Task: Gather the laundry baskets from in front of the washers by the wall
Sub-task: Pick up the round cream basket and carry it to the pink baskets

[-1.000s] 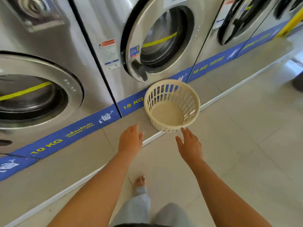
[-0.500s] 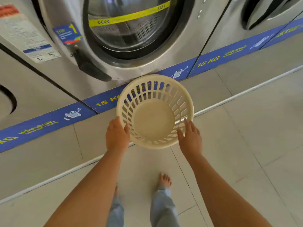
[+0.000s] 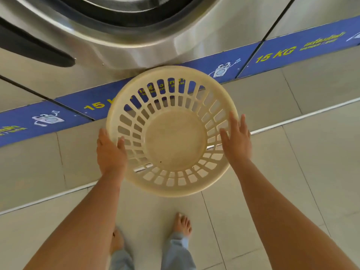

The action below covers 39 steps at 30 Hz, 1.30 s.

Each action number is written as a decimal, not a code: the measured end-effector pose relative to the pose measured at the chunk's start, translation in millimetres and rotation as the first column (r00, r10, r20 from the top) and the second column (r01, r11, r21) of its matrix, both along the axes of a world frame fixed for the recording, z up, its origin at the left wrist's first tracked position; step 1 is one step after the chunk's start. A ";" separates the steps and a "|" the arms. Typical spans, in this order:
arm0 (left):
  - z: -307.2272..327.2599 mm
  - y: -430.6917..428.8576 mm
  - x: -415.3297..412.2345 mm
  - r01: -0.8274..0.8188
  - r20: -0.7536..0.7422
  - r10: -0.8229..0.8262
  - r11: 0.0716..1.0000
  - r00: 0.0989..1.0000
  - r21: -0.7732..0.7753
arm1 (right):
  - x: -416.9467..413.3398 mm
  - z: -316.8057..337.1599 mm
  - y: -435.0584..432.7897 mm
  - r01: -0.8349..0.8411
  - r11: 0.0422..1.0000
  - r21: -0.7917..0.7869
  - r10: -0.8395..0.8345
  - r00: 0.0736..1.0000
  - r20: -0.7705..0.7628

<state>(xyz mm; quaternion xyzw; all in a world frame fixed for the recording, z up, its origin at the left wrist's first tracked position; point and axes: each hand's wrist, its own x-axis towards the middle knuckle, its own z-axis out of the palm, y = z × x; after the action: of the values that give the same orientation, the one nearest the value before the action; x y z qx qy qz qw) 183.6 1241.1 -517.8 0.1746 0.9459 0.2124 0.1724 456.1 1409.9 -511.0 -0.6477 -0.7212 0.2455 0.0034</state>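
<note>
A round cream plastic laundry basket (image 3: pixel 175 141) with slotted walls is empty and sits in front of a steel washer, at the edge of the raised tiled step. My left hand (image 3: pixel 111 151) grips its left rim, thumb inside the wall. My right hand (image 3: pixel 236 137) lies flat against the right rim with the fingers stretched out and slightly apart. The basket looks tipped toward me; whether it is off the step I cannot tell.
The washer door (image 3: pixel 109 22) bulges out just above the basket. A blue "15 KG" strip (image 3: pixel 276 55) runs along the washers' base. A raised tiled step (image 3: pixel 292 102) ends in a pale edge line. My bare feet (image 3: pixel 182 224) stand on the tiled floor below.
I have leaned in closer and lower. Both hands went from reaching toward the basket to touching its rim on either side, and the basket now fills more of the view.
</note>
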 end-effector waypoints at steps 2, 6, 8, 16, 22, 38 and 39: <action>-11.0 3.2 -9.5 -0.027 -0.004 0.028 0.999 1.000 0.020 | -2.0 -7.2 13.0 -0.005 1.000 0.010 0.005 0.999 -0.034; -22.9 8.4 -14.2 -0.083 0.004 0.083 0.995 0.997 0.061 | -6.5 -15.8 22.6 0.034 0.998 0.044 -0.028 0.990 -0.135; -24.8 8.8 -13.6 -0.078 -0.012 0.079 0.994 0.997 0.075 | -6.6 -18.5 22.0 0.090 0.994 0.065 -0.074 0.975 -0.207; 16.6 -29.3 -10.4 -0.101 0.047 0.096 0.989 0.994 0.104 | 1.0 18.7 -20.9 0.146 0.989 0.019 -0.138 0.962 -0.234; 100.4 -112.5 -11.2 -0.169 0.084 0.159 0.978 0.984 0.126 | -11.6 106.3 -84.9 0.077 0.997 0.015 -0.071 0.966 -0.249; 269.6 -458.9 -67.0 -0.571 0.025 0.584 0.783 0.811 0.246 | -177.2 272.6 -331.8 -0.335 0.939 0.082 0.341 0.863 -0.372; 277.5 -484.6 -70.9 -0.587 0.020 0.602 0.770 0.798 0.248 | -189.1 278.7 -352.8 -0.361 0.929 0.078 0.364 0.857 -0.364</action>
<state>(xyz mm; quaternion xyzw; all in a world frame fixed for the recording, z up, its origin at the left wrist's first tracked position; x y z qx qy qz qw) 112.8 756.5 -240.3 -0.1073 0.9240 0.3643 0.0452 267.0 1057.1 -232.3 -0.4419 -0.8172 0.3574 0.0962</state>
